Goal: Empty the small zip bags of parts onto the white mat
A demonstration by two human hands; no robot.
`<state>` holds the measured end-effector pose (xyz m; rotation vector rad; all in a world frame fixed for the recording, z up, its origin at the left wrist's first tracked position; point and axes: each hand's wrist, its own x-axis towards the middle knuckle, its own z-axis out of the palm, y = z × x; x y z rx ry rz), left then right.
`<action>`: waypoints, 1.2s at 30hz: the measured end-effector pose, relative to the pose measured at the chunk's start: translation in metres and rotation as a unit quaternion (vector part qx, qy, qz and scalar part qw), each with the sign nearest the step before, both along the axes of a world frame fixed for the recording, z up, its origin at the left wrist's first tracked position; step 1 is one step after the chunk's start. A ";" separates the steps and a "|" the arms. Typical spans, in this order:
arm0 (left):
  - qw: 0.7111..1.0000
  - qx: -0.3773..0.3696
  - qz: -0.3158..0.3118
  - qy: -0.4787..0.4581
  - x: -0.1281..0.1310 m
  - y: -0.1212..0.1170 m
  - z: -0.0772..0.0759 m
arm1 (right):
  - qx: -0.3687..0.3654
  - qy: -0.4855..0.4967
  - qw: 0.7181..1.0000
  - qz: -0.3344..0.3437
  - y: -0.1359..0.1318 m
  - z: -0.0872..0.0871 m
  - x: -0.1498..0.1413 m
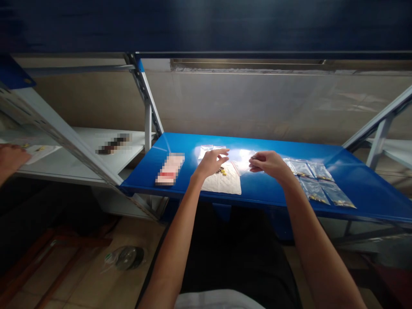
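Observation:
My left hand (pixel 213 161) hovers over a white cloth (pixel 223 183) on the blue shelf (pixel 264 193), fingers partly curled and pinching the edge of a clear plastic bag (pixel 240 162). My right hand (pixel 266 163) is closed on the bag's other side. Small yellow pieces (pixel 222 172) lie on the cloth just under my left hand. Another clear bag (pixel 206 150) lies behind my left hand.
Several small clear bags with yellow bits (pixel 317 184) lie in rows to the right of my right hand. A blurred pinkish packet (pixel 170 169) sits at the left of the blue shelf. Another person's hand (pixel 11 158) rests at the far left by a white shelf (pixel 96 161).

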<state>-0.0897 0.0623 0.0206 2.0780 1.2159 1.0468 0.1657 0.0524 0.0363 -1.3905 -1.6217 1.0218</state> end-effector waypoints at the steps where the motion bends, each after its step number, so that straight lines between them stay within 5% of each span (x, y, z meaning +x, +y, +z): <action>1: 1.000 -0.005 -0.013 0.020 0.003 0.009 -0.002 | 0.004 -0.041 0.999 -0.001 0.006 0.004 -0.002; 8: 0.996 -0.063 -0.059 0.030 0.013 0.031 -0.030 | 0.056 -0.279 0.957 0.056 0.024 0.016 -0.036; 14: 0.997 -0.046 -0.058 0.027 0.009 0.029 -0.036 | 0.105 -0.378 0.914 0.104 0.024 0.026 -0.055; 24: 0.998 -0.031 -0.046 0.029 0.009 0.026 -0.033 | 0.041 -0.345 0.931 0.114 0.020 0.036 -0.061; 36: 0.999 -0.025 -0.026 0.041 0.007 0.025 -0.035 | 0.078 -0.278 0.954 0.087 0.017 0.028 -0.047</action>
